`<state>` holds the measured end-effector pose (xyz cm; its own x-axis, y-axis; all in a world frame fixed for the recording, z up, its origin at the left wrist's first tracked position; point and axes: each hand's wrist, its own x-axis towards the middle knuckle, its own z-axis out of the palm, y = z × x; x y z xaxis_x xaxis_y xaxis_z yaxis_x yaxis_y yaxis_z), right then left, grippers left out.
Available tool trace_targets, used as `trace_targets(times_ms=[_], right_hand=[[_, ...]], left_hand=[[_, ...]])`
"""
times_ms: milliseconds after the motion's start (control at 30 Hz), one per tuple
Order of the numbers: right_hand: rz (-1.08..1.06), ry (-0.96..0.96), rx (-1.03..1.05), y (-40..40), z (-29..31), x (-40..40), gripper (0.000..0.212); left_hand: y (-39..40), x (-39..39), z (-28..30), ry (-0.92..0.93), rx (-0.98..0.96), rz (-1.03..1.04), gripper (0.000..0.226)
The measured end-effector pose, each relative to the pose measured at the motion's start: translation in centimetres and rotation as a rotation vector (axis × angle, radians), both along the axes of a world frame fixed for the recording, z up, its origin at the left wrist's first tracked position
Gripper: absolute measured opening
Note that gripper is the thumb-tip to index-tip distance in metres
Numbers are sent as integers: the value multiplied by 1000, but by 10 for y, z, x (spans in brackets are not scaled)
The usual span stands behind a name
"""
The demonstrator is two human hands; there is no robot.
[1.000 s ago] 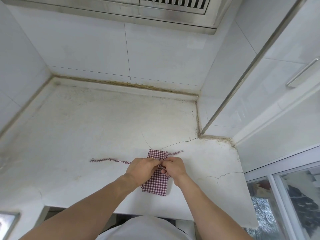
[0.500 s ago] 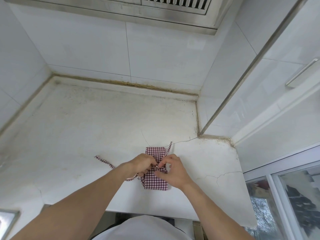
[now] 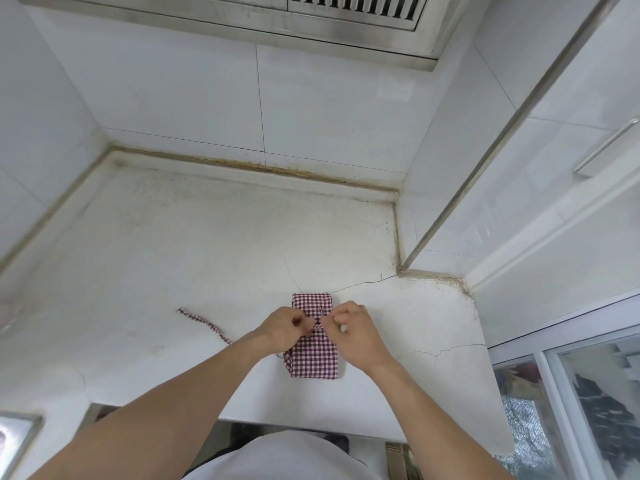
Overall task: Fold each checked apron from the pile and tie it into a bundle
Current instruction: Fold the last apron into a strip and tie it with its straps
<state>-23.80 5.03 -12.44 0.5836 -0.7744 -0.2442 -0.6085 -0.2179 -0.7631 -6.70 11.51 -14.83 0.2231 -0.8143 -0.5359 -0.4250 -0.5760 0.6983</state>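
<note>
Between my two hands the knot itself is mostly covered by knuckles, so I cannot make out how the ties cross there. My left hand [image 3: 287, 327] and right hand [image 3: 353, 329] sit knuckle to knuckle with fingers curled, each pinching a strap end at the middle of the folded red-and-white checked apron bundle [image 3: 313, 355]. That bundle lies flat as a narrow rectangle near the front edge of the stained, cracked white stone counter [image 3: 207, 237], with one loose checked tie strap [image 3: 204, 322] trailing left and disappearing under my left forearm.
</note>
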Motion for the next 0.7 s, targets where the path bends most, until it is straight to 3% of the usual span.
trace_targets(times_ms=[200,367,700], right_hand=[[-195,-104,259,-9,9,-10,48],[-52,83,119,-18,-3,-17,35],[-198,347,63,-46,-39,-45,40]], left_hand=[[6,3,2,-61,-57,93,28],[16,6,1,-188,-2,-73,37],[30,12,-4,-300,4,-63,38]])
